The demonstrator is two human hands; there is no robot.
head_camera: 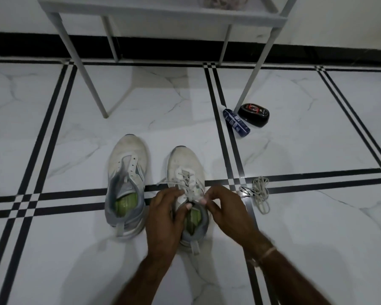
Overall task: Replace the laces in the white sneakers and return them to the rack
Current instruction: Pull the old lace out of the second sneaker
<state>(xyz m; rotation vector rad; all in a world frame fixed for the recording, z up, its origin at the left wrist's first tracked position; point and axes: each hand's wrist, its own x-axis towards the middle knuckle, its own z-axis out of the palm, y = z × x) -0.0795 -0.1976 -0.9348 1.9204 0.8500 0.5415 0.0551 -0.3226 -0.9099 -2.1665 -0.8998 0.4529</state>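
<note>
Two white sneakers stand side by side on the tiled floor. The left sneaker point(128, 183) has no lace and its tongue is loose. The right sneaker point(185, 170) carries a white lace point(186, 186) through its eyelets. My left hand point(165, 214) grips the collar and tongue of the right sneaker, thumb at the opening. My right hand point(224, 208) pinches the lace end near the top eyelets. A loose white lace point(260, 192) lies coiled on the floor to the right of my right hand.
A white metal rack point(163, 16) stands at the back, its legs reaching the floor ahead of the shoes. A blue tube point(237, 123) and a black shoe-polish container point(254, 115) lie by the rack's right leg. A black skirting runs along the wall.
</note>
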